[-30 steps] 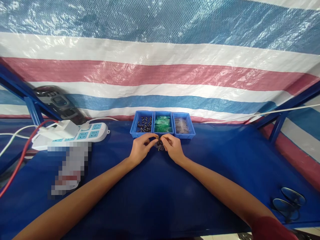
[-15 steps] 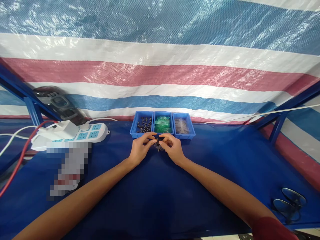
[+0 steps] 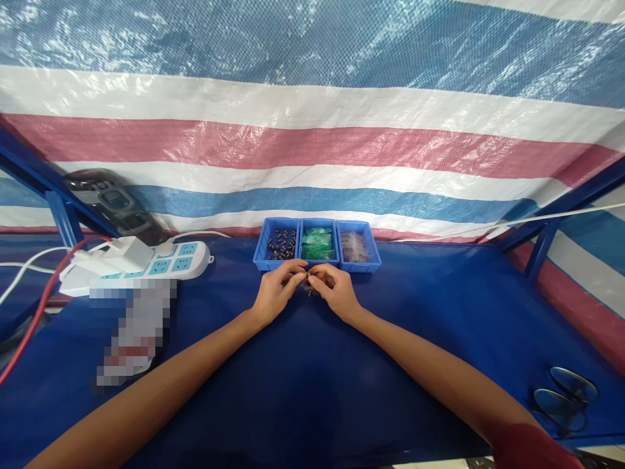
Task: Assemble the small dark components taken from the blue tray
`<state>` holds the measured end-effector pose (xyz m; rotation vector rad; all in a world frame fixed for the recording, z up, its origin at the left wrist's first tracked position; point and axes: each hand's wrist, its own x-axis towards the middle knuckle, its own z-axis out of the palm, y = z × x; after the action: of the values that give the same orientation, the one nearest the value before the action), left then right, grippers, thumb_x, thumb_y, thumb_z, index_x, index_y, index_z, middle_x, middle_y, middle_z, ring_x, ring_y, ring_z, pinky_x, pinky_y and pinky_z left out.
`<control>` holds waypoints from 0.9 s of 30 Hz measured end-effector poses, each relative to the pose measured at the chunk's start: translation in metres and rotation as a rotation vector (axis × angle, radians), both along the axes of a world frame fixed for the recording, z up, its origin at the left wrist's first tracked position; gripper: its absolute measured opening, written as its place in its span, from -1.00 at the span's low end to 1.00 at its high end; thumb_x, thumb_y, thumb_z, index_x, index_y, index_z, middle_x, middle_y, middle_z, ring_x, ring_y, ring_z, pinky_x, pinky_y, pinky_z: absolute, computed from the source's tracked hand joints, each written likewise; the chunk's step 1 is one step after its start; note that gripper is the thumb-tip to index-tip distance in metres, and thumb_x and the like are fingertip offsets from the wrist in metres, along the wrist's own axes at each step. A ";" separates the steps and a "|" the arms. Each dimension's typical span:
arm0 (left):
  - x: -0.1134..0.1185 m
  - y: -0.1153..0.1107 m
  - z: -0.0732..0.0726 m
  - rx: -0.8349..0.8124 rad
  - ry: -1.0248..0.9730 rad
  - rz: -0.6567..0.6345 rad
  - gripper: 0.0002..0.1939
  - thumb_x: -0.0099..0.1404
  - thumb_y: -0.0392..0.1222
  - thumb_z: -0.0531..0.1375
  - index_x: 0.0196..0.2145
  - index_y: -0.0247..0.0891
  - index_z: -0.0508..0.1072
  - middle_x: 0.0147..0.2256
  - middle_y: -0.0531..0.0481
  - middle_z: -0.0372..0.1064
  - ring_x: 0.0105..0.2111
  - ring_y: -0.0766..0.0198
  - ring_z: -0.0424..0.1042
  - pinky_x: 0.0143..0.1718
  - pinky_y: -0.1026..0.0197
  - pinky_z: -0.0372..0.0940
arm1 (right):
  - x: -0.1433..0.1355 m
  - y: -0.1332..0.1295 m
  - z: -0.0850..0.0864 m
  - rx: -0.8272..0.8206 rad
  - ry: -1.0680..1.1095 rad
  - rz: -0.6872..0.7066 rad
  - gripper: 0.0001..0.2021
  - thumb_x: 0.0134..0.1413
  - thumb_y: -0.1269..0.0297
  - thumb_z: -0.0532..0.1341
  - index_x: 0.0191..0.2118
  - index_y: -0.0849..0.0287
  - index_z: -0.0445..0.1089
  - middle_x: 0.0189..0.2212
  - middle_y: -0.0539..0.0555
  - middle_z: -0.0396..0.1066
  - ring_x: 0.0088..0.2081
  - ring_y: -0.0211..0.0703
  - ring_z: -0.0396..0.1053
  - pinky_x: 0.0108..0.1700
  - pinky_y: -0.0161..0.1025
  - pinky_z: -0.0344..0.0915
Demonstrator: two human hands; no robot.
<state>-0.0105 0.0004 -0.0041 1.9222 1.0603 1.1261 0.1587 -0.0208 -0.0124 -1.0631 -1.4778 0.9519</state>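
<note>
My left hand (image 3: 272,293) and my right hand (image 3: 336,292) meet over the middle of the table, just in front of the bins. Between their pinched fingertips is a small clear plastic bag (image 3: 309,287), mostly covered by the fingers. Something small and dark shows at its lower end, too small to make out. Behind my left hand, a blue bin (image 3: 261,251) holds several small black-and-metal parts (image 3: 282,242). The middle bin has green packets (image 3: 317,245) in it, and clear bags (image 3: 354,247) lie in the right one.
At the left lies a white power strip (image 3: 183,260) with plugs and a red cable (image 3: 46,299). Nearer me is a blurred-out packet (image 3: 137,332). Glasses (image 3: 561,400) rest at the right front. A dark wrapped device (image 3: 117,202) leans at the back left by the striped sheet.
The fingertips have shifted very slightly around the small clear bag. The bins and everything else stay where they were.
</note>
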 end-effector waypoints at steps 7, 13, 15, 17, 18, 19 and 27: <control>0.003 0.000 0.006 0.082 0.093 0.022 -0.74 0.30 -0.04 0.15 -0.12 -0.21 0.41 -0.26 0.00 0.43 -0.58 0.44 0.29 -0.48 0.32 0.30 | 0.000 0.000 -0.001 0.006 0.037 -0.037 -0.75 0.12 0.12 0.17 -0.29 0.22 0.42 -0.62 -0.06 0.26 -0.63 -0.33 0.16 -0.56 -0.35 0.12; 0.002 0.002 0.005 0.193 0.101 0.001 -0.83 0.30 -0.11 0.16 -0.23 -0.22 0.46 -0.27 -0.02 0.42 -0.48 0.39 0.34 -0.41 0.30 0.30 | 0.001 0.000 0.000 -0.006 0.011 -0.030 -0.73 0.15 0.10 0.15 -0.35 0.22 0.41 -0.64 -0.07 0.23 -0.62 -0.32 0.15 -0.54 -0.34 0.12; 0.002 0.002 0.004 0.195 0.101 0.003 -0.83 0.30 -0.11 0.16 -0.23 -0.22 0.47 -0.26 -0.02 0.41 -0.49 0.39 0.33 -0.41 0.29 0.30 | 0.001 0.000 0.001 -0.008 0.008 -0.031 -0.72 0.17 0.10 0.13 -0.36 0.22 0.40 -0.64 -0.06 0.23 -0.61 -0.31 0.16 -0.53 -0.34 0.13; 0.002 0.002 0.005 0.194 0.103 0.013 -0.82 0.30 -0.10 0.16 -0.24 -0.23 0.47 -0.25 -0.03 0.41 -0.49 0.39 0.33 -0.41 0.29 0.29 | 0.001 -0.001 0.000 0.001 0.022 -0.040 -0.73 0.18 0.11 0.12 -0.33 0.21 0.40 -0.63 -0.07 0.23 -0.61 -0.31 0.16 -0.53 -0.34 0.13; 0.002 0.001 0.005 0.191 0.104 0.022 -0.82 0.30 -0.10 0.16 -0.25 -0.24 0.47 -0.25 -0.03 0.41 -0.49 0.39 0.32 -0.41 0.29 0.29 | 0.001 -0.001 0.000 0.008 0.032 -0.047 -0.75 0.17 0.12 0.13 -0.30 0.21 0.40 -0.62 -0.07 0.23 -0.61 -0.32 0.16 -0.53 -0.34 0.13; 0.002 0.001 0.006 0.184 0.103 0.033 -0.81 0.30 -0.09 0.16 -0.26 -0.24 0.48 -0.25 -0.03 0.41 -0.50 0.40 0.31 -0.42 0.30 0.29 | 0.001 -0.001 0.000 0.016 0.040 -0.053 -0.77 0.16 0.14 0.15 -0.26 0.21 0.40 -0.60 -0.07 0.23 -0.61 -0.32 0.16 -0.53 -0.34 0.13; 0.003 0.001 0.007 0.149 0.081 0.048 -0.79 0.29 -0.07 0.16 -0.30 -0.25 0.48 -0.29 -0.02 0.41 -0.48 0.38 0.34 -0.45 0.32 0.28 | 0.000 0.000 -0.001 0.081 0.035 -0.073 -0.81 0.05 0.23 0.23 -0.21 0.18 0.42 -0.58 -0.08 0.22 -0.58 -0.31 0.15 -0.50 -0.34 0.12</control>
<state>-0.0074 0.0017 0.0030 2.0844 1.0975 1.1922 0.1591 -0.0205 -0.0137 -1.0303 -1.4273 0.8485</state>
